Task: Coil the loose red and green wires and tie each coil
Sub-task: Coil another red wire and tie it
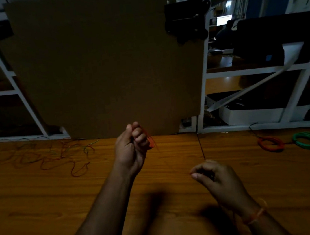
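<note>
Gripping a small red wire coil (pixel 150 139), left hand (pixel 132 148) is raised mid-counter (pixel 44 205); a faint strand slants down-right to the right hand (pixel 212 176), pinched shut, apparently on it; loose wires (pixel 45 157) lie far-left, finished coils (pixel 270 143) far-right

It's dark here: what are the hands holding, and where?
Left hand grips a red wire coil at its side; right hand pinches the wire's thin, blurred free end.

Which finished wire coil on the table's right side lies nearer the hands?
The red coil; it lies left of the green coil, closer to the right hand.
</note>
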A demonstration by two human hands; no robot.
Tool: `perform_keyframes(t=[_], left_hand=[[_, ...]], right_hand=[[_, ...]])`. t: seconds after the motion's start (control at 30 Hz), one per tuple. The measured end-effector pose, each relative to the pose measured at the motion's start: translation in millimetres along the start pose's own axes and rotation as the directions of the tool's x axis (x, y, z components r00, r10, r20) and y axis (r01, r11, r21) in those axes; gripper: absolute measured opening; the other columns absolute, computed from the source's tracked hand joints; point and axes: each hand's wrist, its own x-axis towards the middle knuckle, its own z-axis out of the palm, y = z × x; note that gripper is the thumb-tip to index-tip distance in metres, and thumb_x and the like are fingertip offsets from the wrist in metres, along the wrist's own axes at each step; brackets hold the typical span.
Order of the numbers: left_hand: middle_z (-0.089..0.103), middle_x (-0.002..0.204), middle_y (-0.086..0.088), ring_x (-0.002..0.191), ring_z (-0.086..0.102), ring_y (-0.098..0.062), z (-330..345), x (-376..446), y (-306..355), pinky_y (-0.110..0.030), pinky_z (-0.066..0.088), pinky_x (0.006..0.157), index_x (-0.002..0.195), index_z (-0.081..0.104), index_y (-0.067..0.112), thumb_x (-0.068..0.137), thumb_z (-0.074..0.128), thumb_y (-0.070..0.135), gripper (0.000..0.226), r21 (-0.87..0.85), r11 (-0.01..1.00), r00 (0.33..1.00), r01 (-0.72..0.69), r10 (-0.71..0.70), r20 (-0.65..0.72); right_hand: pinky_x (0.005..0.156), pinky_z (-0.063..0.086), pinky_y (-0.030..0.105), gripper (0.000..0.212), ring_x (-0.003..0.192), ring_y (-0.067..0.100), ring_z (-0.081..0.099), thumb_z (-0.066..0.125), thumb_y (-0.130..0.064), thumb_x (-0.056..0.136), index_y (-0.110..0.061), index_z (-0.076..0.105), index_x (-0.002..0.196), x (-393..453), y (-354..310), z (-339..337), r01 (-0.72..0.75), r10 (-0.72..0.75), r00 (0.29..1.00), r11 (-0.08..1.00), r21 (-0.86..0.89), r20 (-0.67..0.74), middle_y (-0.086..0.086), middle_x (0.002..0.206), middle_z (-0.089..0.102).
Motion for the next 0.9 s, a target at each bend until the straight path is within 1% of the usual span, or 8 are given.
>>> perform_keyframes(t=[0.07, 0.13, 0.23, 0.3, 0.4, 0.57, 0.77, 0.9], left_hand=[[0.057, 0.071, 0.001, 0.059, 0.055, -0.008, 2, -5, -6, -0.019, 0.047, 0.056, 0.107, 0.057, 0.007, 0.110, 0.039, 0.027, 0.027, 0.266, 0.963, 0.999, -0.033, 0.034, 0.002], [0.064, 0.074, -0.003, 0.066, 0.063, -0.014, 4, -14, -13, -0.027, 0.049, 0.064, 0.112, 0.056, 0.006, 0.110, 0.037, 0.028, 0.029, 0.477, 0.878, 0.998, -0.042, 0.018, 0.054], [0.068, 0.080, -0.011, 0.071, 0.068, -0.024, 5, -24, -22, -0.028, 0.049, 0.060, 0.113, 0.055, 0.003, 0.111, 0.034, 0.031, 0.035, 0.650, 0.755, 0.983, -0.083, -0.045, 0.179], [0.068, 0.078, -0.012, 0.067, 0.067, -0.024, 4, -27, -27, -0.026, 0.048, 0.056, 0.113, 0.056, 0.001, 0.111, 0.033, 0.032, 0.038, 0.709, 0.698, 0.967, -0.105, -0.095, 0.237], [0.063, 0.072, -0.010, 0.058, 0.059, -0.020, 5, -32, -32, -0.027, 0.045, 0.053, 0.112, 0.056, 0.000, 0.112, 0.034, 0.031, 0.039, 0.713, 0.691, 0.948, -0.118, -0.136, 0.289], [0.046, 0.061, -0.003, 0.048, 0.037, -0.011, 8, -39, -29, -0.024, 0.028, 0.046, 0.102, 0.059, 0.008, 0.110, 0.035, 0.031, 0.034, 0.666, 0.738, 0.946, -0.110, -0.128, 0.299], [0.031, 0.061, -0.001, 0.049, 0.024, -0.013, 4, -41, -27, -0.025, 0.020, 0.047, 0.105, 0.061, 0.005, 0.109, 0.035, 0.031, 0.037, 0.611, 0.789, 0.938, -0.065, -0.160, 0.307], [0.027, 0.061, -0.001, 0.051, 0.018, -0.016, 3, -42, -27, -0.028, 0.016, 0.048, 0.100, 0.064, 0.007, 0.108, 0.034, 0.031, 0.039, 0.593, 0.804, 0.925, -0.027, -0.204, 0.319]], right_hand=[[0.072, 0.052, 0.022, 0.010, 0.090, 0.007, 0.062, 0.064, -0.032, 0.093, -0.032, 0.074, 0.093, 2, -21, -13, 0.144, -0.144, 0.990, 0.989, -0.024, 0.007, -0.016, 0.091, 0.064], [0.074, 0.052, 0.023, 0.014, 0.092, 0.009, 0.062, 0.059, -0.036, 0.093, -0.032, 0.072, 0.095, 6, -42, -24, 0.231, -0.230, 0.973, 0.973, -0.027, 0.011, -0.016, 0.095, 0.062], [0.075, 0.052, 0.023, 0.014, 0.093, 0.007, 0.062, 0.058, -0.035, 0.095, -0.033, 0.071, 0.098, 17, -65, -33, 0.328, -0.328, 0.945, 0.945, -0.017, -0.002, -0.017, 0.095, 0.062], [0.075, 0.050, 0.018, 0.012, 0.093, 0.006, 0.062, 0.060, -0.030, 0.096, -0.031, 0.071, 0.098, 27, -75, -35, 0.377, -0.377, 0.926, 0.926, -0.012, -0.024, -0.016, 0.095, 0.062], [0.076, 0.049, 0.016, 0.010, 0.094, 0.007, 0.063, 0.064, -0.020, 0.097, -0.026, 0.072, 0.099, 39, -85, -33, 0.414, -0.413, 0.909, 0.910, 0.011, -0.049, -0.015, 0.095, 0.062], [0.075, 0.046, 0.014, 0.009, 0.091, 0.007, 0.062, 0.065, -0.015, 0.098, -0.020, 0.073, 0.096, 49, -88, -26, 0.428, -0.423, 0.901, 0.903, 0.038, -0.095, -0.012, 0.092, 0.063], [0.081, 0.056, 0.041, 0.009, 0.094, 0.011, 0.064, 0.063, -0.018, 0.099, -0.022, 0.071, 0.099, 56, -77, -13, 0.381, -0.358, 0.920, 0.913, 0.145, -0.158, -0.008, 0.095, 0.065], [0.084, 0.057, 0.041, 0.009, 0.098, 0.012, 0.066, 0.064, -0.015, 0.099, -0.021, 0.071, 0.100, 57, -68, -10, 0.329, -0.294, 0.939, 0.917, 0.226, -0.177, -0.006, 0.098, 0.068]])
